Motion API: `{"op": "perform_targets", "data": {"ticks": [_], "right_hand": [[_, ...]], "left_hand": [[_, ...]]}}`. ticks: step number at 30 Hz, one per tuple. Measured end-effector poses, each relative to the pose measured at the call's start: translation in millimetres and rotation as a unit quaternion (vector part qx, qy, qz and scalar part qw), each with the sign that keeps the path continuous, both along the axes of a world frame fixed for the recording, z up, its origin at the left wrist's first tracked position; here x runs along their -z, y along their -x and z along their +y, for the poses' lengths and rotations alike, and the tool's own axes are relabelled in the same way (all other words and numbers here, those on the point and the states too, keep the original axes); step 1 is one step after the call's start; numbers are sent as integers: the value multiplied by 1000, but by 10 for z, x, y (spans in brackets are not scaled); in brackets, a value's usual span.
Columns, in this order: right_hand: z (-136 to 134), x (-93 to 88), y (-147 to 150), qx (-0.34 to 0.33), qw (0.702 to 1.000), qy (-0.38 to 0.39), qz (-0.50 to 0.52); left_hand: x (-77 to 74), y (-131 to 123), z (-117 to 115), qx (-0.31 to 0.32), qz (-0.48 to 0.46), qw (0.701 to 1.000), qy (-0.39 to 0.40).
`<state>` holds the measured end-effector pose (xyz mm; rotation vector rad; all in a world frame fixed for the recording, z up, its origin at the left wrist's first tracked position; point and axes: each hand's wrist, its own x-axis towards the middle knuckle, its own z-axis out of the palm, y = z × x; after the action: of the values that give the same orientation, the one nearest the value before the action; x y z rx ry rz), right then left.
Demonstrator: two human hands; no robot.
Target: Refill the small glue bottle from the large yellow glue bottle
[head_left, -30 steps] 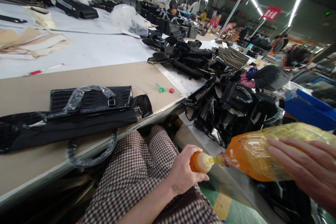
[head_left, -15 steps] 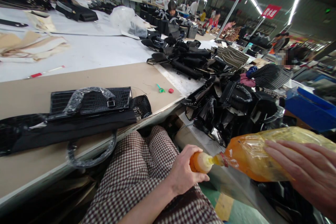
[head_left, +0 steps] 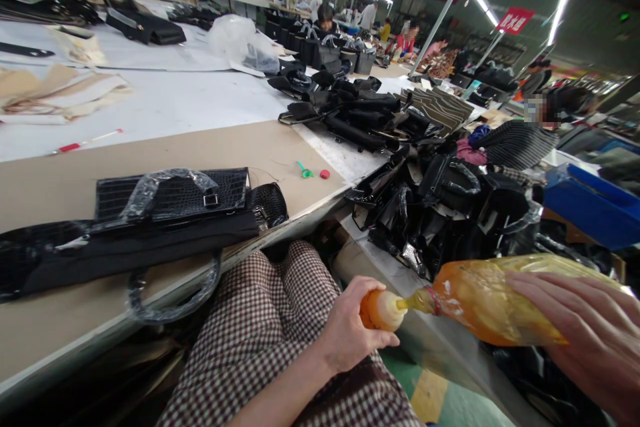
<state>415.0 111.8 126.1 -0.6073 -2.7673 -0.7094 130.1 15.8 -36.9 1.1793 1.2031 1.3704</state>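
My left hand (head_left: 350, 323) is wrapped round a small bottle (head_left: 383, 311) with orange contents, held above my checked lap. My right hand (head_left: 580, 327) grips a larger, clear plastic bottle (head_left: 475, 297) of orange-yellow liquid, tilted on its side. Its narrow yellowish nozzle (head_left: 411, 302) meets the mouth of the small bottle. Whether the tip sits inside cannot be made out. To the left, a black crocodile-pattern handbag (head_left: 165, 213) with plastic-wrapped handles lies on the table edge. A green cap (head_left: 305, 173) and a red cap (head_left: 325, 174) rest on the tan board.
Black bags and leather pieces (head_left: 445, 207) are heaped at the right, with a blue bin (head_left: 593, 203) behind them. A red-and-white pen (head_left: 75, 146) lies on the table. A person in a striped top (head_left: 517, 147) sits beyond the heap.
The large bottle has dipped slightly at its far end and looks more squeezed under my right hand. My left hand and the small bottle stay almost in place.
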Motion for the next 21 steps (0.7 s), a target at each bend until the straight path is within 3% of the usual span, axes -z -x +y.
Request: {"op": "perform_targets", "data": {"ticks": [9, 14, 17, 21], "right_hand": [[24, 334, -202, 27, 994, 70, 78], [10, 492, -161, 63, 995, 17, 80], [-59, 601, -96, 61, 993, 59, 86], [-162, 789, -32, 114, 974, 111, 159]], "left_hand": [[-41, -10, 26, 0, -23, 1000, 2], [-49, -14, 39, -3, -18, 1000, -6], [-61, -5, 35, -4, -16, 1000, -8], [-91, 6, 18, -7, -16, 1000, -6]]}}
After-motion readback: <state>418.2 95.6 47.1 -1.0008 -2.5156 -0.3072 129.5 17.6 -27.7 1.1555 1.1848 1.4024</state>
